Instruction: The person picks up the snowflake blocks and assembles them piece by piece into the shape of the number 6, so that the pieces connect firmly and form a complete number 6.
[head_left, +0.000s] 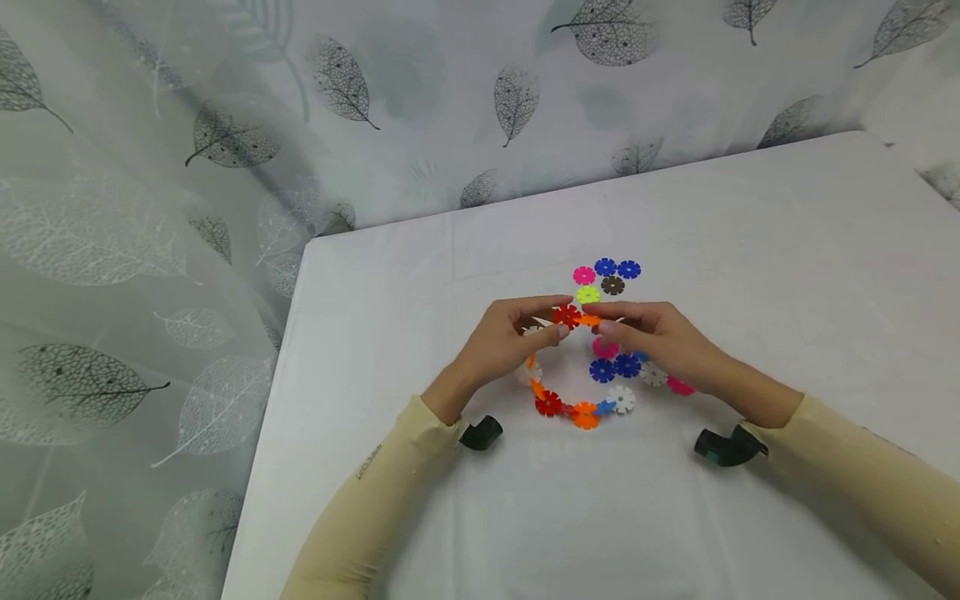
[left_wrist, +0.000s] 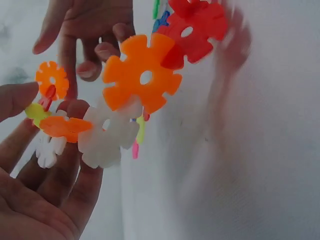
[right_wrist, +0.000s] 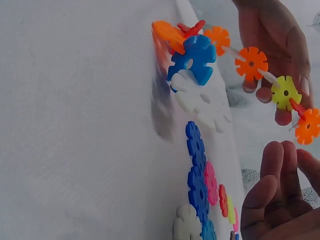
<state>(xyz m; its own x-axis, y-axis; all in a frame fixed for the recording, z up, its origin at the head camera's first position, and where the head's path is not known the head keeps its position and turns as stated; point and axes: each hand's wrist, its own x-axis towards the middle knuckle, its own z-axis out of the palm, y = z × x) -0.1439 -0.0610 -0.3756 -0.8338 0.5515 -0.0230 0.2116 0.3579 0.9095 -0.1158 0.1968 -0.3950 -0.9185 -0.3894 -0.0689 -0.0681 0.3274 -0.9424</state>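
A chain of notched, flower-shaped plastic discs curves in a ring, with orange [left_wrist: 146,77], white [left_wrist: 107,132] and red [left_wrist: 197,30] pieces linked edge to edge. My left hand [head_left: 517,333] holds one raised end of it, thumb at a yellow disc [left_wrist: 36,114] and fingers behind. Past the yellow disc come a small red piece [left_wrist: 48,97] and an orange end disc [right_wrist: 307,126]. My right hand [head_left: 656,333] is beside that end disc, its fingers relaxed and spread just below it in the right wrist view. The chain's near side, with a blue disc [right_wrist: 192,60], lies low over the table.
Loose discs lie on the white table [head_left: 390,333]: blue [head_left: 628,269], pink [head_left: 584,275], brown [head_left: 612,285] and yellow-green [head_left: 588,294] beyond the hands. More blue [head_left: 627,366] and white [head_left: 652,374] ones lie by the right hand. A leaf-patterned curtain [head_left: 420,108] hangs behind.
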